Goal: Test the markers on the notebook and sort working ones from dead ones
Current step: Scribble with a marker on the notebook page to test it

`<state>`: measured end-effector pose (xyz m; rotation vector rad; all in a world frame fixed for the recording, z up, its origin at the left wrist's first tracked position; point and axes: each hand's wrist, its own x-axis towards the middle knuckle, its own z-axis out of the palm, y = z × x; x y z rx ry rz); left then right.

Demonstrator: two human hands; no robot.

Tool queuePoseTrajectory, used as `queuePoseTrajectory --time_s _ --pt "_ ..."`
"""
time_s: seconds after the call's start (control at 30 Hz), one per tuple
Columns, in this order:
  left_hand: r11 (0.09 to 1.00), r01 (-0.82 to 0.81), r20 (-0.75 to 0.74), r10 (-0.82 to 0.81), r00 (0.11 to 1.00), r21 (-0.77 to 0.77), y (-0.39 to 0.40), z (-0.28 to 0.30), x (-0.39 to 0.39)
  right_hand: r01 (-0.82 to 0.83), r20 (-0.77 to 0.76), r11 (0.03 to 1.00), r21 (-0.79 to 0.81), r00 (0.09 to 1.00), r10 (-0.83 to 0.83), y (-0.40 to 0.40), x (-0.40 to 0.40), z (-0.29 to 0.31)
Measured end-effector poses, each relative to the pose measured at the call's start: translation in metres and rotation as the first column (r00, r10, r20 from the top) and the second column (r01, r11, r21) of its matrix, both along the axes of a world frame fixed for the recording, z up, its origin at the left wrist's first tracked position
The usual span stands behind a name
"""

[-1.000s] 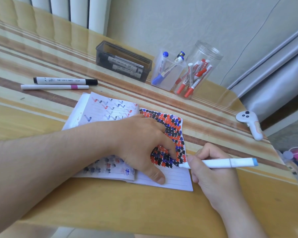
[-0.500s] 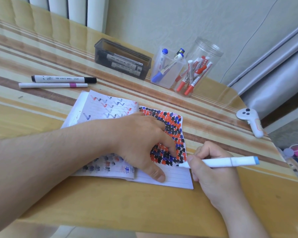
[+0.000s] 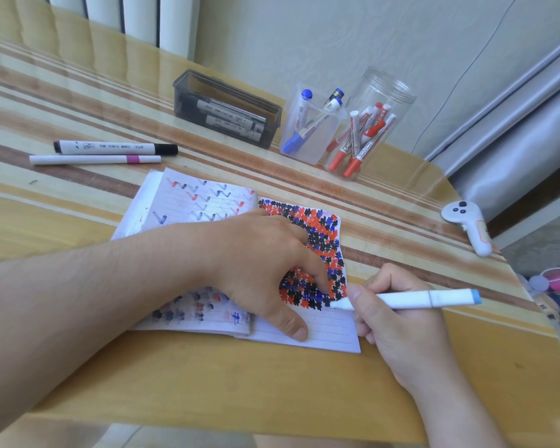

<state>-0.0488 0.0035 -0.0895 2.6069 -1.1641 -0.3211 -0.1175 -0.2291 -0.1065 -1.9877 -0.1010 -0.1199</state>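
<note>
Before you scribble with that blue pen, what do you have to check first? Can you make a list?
1. Notebook held flat: ok, the left hand presses on it.
2. Pen gripped: ok, the right hand holds it.
3. Cap off: cannot tell for sure; a pale tip seems to show at the paper end.
4. Tip on paper: ok, it sits at the edge of the coloured marks.
5. Blank space to test on: ok, empty lines lie just below the tip.
6. Sorting containers in reach: ok, the dark box, clear cup and jar stand at the far side of the table.
</note>
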Motion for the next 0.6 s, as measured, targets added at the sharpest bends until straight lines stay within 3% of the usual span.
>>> queuePoseTrajectory --time_s 0.17,0.4,0.47,0.6 --pt "1.000 -0.003 -0.039 0.003 0.999 0.004 -0.001 0.002 0.001 0.001 0.024 1.000 -0.008 1.000 -0.001 0.002 -0.001 0.002" --pt "1.000 -0.006 0.043 0.006 0.999 0.005 0.001 0.003 -0.005 -0.006 0.000 1.000 0.002 1.000 0.006 -0.001 0.001 0.000" --pt "0.996 -0.030 0.050 0.035 0.998 -0.088 0.001 0.002 -0.005 0.004 0.002 0.993 0.117 1.000 -0.004 -0.001 0.002 0.003" --pt "0.935 -0.168 -0.111 0.139 0.984 -0.312 0.010 0.000 0.008 -0.090 -0.013 0.911 0.402 0.995 0.103 -0.007 0.004 0.008"
